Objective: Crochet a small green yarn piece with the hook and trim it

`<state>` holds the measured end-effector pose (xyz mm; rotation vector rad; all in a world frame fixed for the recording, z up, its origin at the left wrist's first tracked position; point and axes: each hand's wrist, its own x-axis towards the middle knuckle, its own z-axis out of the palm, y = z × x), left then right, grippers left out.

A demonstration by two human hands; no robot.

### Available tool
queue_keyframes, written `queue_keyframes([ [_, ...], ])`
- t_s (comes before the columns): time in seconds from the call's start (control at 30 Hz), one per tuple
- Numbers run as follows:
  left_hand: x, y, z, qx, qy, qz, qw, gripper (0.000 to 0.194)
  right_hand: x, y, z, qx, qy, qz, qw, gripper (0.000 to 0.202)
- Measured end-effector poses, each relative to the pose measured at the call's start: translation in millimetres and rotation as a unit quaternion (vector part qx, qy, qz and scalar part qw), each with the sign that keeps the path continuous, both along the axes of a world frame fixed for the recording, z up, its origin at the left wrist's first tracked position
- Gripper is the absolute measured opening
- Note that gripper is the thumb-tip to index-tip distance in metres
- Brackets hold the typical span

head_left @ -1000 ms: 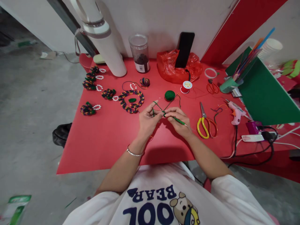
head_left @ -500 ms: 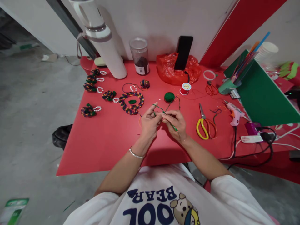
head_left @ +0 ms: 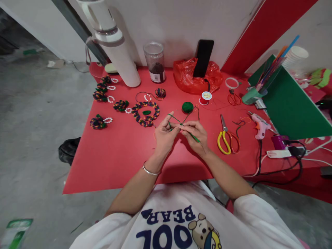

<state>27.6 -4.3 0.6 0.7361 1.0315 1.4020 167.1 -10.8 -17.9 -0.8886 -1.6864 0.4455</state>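
Note:
My right hand (head_left: 195, 135) is closed around a crochet hook (head_left: 195, 138) with a green handle, its tip at my left fingertips. Green yarn (head_left: 175, 118) runs over the raised index finger of my left hand (head_left: 167, 133) to the hook. The left thumb and a finger pinch together where the yarn meets the hook; any small stitches there are mostly hidden. Just beyond my hands lies a ball of green yarn (head_left: 187, 107). Left of them is a multicoloured crocheted strip (head_left: 135, 114) laid in a ring, with a small green crocheted leaf (head_left: 146, 112) inside it.
Yellow-handled scissors (head_left: 223, 142) and a pink glue gun (head_left: 261, 127) lie to the right. Several crocheted flowers (head_left: 98, 122) with bead loops sit at the left. Behind stand a white flask (head_left: 121, 62), a jar (head_left: 155, 62), a phone (head_left: 203, 58) and a thread spool (head_left: 205, 98).
My right hand has shifted and turned slightly, so more of the green hook handle shows. The yarn over my left index finger lies a little differently. Everything else stays in place.

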Motion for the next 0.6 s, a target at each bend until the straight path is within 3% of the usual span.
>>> queue_keyframes([
  [0.27,-15,7,-0.7,-0.011,-0.036,-0.058,0.998,0.077,15,8,-2.3,-0.195,0.128,0.087,0.969,0.019],
  [0.43,-16,6,-1.3,-0.002,-0.040,-0.066,0.997,0.076,20,12,-13.2,-0.229,0.199,0.135,0.943,0.020],
  [0.6,-17,6,-0.3,0.007,-0.056,-0.069,0.996,0.072,21,15,-15.8,-0.226,0.220,0.150,0.937,0.021],
])
